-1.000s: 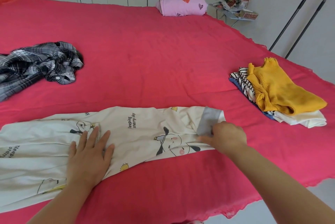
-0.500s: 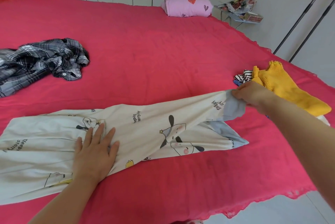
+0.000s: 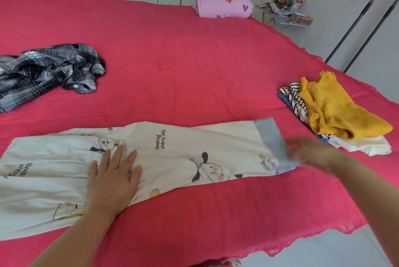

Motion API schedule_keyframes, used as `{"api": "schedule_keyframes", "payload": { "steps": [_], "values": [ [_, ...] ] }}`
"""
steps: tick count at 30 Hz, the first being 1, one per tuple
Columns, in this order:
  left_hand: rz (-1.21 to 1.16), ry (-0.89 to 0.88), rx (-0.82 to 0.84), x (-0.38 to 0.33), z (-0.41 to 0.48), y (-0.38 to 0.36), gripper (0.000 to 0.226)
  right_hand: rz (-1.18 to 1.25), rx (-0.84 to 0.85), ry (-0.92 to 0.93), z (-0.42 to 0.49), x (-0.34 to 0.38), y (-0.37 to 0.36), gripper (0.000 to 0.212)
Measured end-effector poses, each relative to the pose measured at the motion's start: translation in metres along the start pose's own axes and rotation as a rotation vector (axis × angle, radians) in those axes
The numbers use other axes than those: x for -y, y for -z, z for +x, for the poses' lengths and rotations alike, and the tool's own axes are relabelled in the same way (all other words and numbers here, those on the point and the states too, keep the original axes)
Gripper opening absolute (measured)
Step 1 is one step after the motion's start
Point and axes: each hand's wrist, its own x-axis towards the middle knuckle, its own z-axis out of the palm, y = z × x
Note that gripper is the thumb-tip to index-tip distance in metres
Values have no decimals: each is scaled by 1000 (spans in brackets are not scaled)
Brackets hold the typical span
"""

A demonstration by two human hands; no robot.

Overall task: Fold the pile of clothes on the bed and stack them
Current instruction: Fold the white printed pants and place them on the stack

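Cream pyjama trousers point(image 3: 172, 154) with cartoon prints lie stretched left to right across the red bed point(image 3: 183, 61). My left hand point(image 3: 112, 178) presses flat on them near the crotch, fingers straight. My right hand point(image 3: 311, 152) is blurred at the grey cuff point(image 3: 269, 135) on the leg's right end. Whether it pinches the cuff I cannot tell. To the right sits a folded stack point(image 3: 354, 145) topped by a yellow sweater point(image 3: 336, 109). A crumpled black-and-white plaid shirt point(image 3: 47, 68) lies at the far left.
A pink rolled item with hearts point(image 3: 224, 5) rests at the bed's far edge. Beside it stands a small table with clutter point(image 3: 285, 9). The bed's frilled front edge point(image 3: 302, 243) runs close to me on the right, with grey floor beyond.
My right hand had lifted the cuffed leg end up toward the stack; now the leg lies flat on the bed again and the hand is lower. My left hand has stayed put.
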Motion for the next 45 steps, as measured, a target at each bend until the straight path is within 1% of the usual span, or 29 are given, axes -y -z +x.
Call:
{"api": "schedule_keyframes", "payload": {
  "steps": [1, 2, 3, 5, 7, 9, 10, 12, 14, 15, 16, 17, 19, 21, 23, 24, 25, 27, 28, 29, 30, 31, 33, 34, 36, 38, 40, 42, 45],
  "values": [
    [-4, -2, -2, 0, 0, 0, 53, -157, -8, -56, 4, -15, -8, 40],
    [-7, -2, -4, 0, 0, 0, 53, -186, -37, -101, 7, -23, -13, 41],
    [-7, -2, -4, 0, 1, -1, 53, -121, -83, -121, 8, -24, -15, 42],
    [-3, -4, -12, 1, 1, -3, 54, -28, -186, -83, 10, -14, -15, 38],
    [-11, -4, -30, 2, 1, -3, 64, -120, -266, -29, 20, -2, -14, 35],
    [-25, -3, -41, 2, 1, -4, 79, -197, -290, 10, 28, 10, -18, 33],
    [-25, -2, -43, 3, 2, -5, 83, -183, -282, 20, 34, 14, -21, 30],
    [-19, -1, -45, 4, 3, -6, 85, -3, -241, 1, 43, 21, -27, 19],
    [-13, 0, -41, 4, 3, -6, 85, 248, -235, -28, 52, 23, -33, 26],
    [-12, 1, -41, 4, 3, -7, 85, 327, -250, -22, 53, 25, -37, 33],
    [-13, 2, -43, 4, 3, -7, 85, 355, -267, 0, 53, 27, -40, 33],
    [-15, 4, -42, 3, 3, -7, 85, 367, -254, 37, 50, 32, -43, 26],
    [-22, 9, -38, 3, 3, -6, 86, 383, -116, 192, 37, 40, -47, 12],
    [-20, 7, -34, 2, 3, -6, 87, 295, 125, 329, 25, 42, -48, 12],
    [-12, 5, -32, 2, 4, -6, 87, 130, 333, 317, 16, 41, -48, 15],
    [-9, 5, -33, 2, 4, -6, 87, 89, 376, 292, 16, 39, -47, 16],
    [-7, 4, -34, 2, 3, -6, 87, 120, 372, 271, 16, 41, -48, 17],
    [-2, 3, -35, 2, 3, -5, 87, 297, 202, 205, 20, 47, -49, 14],
    [-1, 4, -37, 2, 3, -5, 87, 333, 72, 172, 24, 50, -50, 14],
    [-1, 5, -36, 2, 3, -5, 87, 281, -71, 145, 29, 53, -50, 16],
    [0, 5, -34, 2, 3, -5, 87, 117, -180, 125, 36, 54, -51, 16],
    [0, 6, -32, 2, 3, -5, 87, -45, -251, 110, 42, 55, -51, 21],
    [-1, 6, -34, 2, 3, -5, 88, -207, -271, 77, 50, 56, -54, 39],
    [-1, 5, -35, 2, 3, -5, 88, -239, -246, 66, 55, 54, -56, 41],
    [3, 3, -35, 2, 2, -4, 88, -293, -227, 49, 62, 52, -58, 37],
    [9, 2, -27, 1, 2, -4, 88, -315, -259, 67, 70, 50, -58, 32],
    [13, 2, -23, 1, 3, -4, 88, -266, -336, 108, 75, 49, -54, 33],
    [16, 0, -29, 1, 4, -4, 88, -217, -458, 133, 78, 48, -43, 34],
    [20, 2, -34, 1, 3, -5, 88, -146, -598, 120, 83, 43, -20, 39]
  ]
}}
